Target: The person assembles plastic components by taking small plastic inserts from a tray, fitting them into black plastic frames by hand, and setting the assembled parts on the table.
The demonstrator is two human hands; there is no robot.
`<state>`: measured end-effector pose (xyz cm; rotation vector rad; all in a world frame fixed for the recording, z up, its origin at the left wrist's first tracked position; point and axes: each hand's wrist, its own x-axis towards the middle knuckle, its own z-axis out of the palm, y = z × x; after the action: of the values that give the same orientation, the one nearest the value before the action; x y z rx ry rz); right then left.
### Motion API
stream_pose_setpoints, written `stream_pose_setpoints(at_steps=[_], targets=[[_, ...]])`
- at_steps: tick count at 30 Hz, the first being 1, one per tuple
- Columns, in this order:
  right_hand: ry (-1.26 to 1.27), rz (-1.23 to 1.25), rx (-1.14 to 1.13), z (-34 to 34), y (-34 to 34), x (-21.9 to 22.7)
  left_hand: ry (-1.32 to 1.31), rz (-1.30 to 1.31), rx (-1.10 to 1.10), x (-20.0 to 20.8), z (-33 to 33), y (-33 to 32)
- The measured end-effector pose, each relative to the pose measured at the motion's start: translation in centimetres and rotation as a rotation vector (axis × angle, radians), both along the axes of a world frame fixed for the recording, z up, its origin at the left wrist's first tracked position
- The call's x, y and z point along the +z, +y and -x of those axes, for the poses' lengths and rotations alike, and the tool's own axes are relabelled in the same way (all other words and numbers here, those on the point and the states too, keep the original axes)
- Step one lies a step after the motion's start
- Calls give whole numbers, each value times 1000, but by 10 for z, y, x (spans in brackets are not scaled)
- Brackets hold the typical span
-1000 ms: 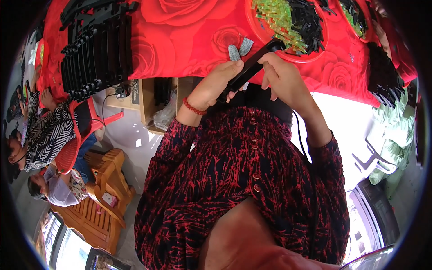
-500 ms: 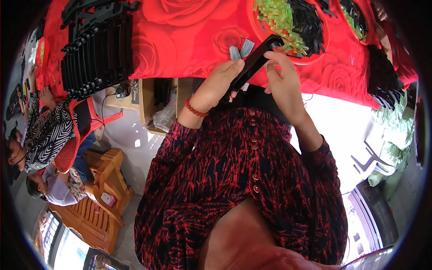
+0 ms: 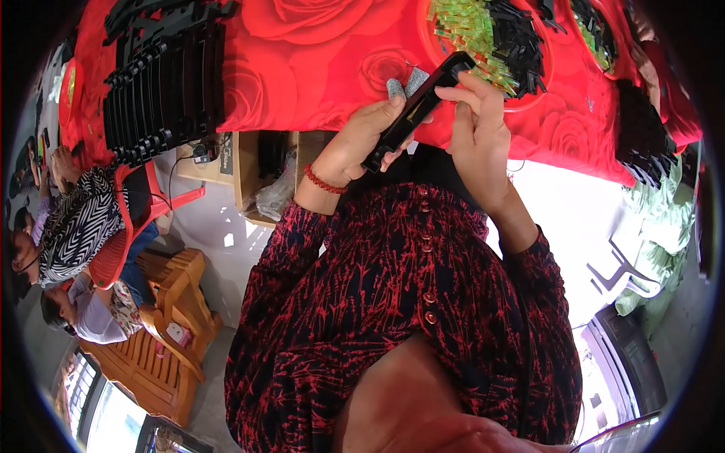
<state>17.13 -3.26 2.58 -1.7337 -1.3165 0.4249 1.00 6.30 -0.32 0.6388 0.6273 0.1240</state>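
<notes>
A long black plastic part (image 3: 396,134) with a hollow channel lies slanted across my left hand (image 3: 361,140). My left thumb and fingers close round its lower half. Inside the channel a small yellowish piece (image 3: 411,115) shows. My right hand (image 3: 482,140) is at the part's upper half, its fingers apart and slightly bent, the fingertips at the part's side edge. Nothing can be made out between those fingers. Grey sparkly covers sit beside my left thumb; one grey piece (image 3: 416,80) shows just behind the part.
An orange-red tray (image 3: 424,38) beyond my hands holds yellow-green pieces (image 3: 461,26) and black pieces (image 3: 517,49). Rows of black parts (image 3: 162,98) lie at the left on the red rose-patterned cloth (image 3: 287,68). More black parts (image 3: 642,136) lie right. Other people sit at the left.
The black part has turned so its open channel and the yellowish piece now show. My right fingers have moved closer onto its side, near the upper end.
</notes>
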Motion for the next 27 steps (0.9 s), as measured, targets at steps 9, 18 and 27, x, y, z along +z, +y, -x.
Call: stream_pose_setpoints(at_steps=[9,18,27], targets=[[-244,296,145,3,8,12,139,-81,-1,-6,2,-6],[131,336,94,2,2,4,148,-129,-3,-2,1,-8],[92,228,80,3,-2,0,102,-126,48,-7,-5,-15]])
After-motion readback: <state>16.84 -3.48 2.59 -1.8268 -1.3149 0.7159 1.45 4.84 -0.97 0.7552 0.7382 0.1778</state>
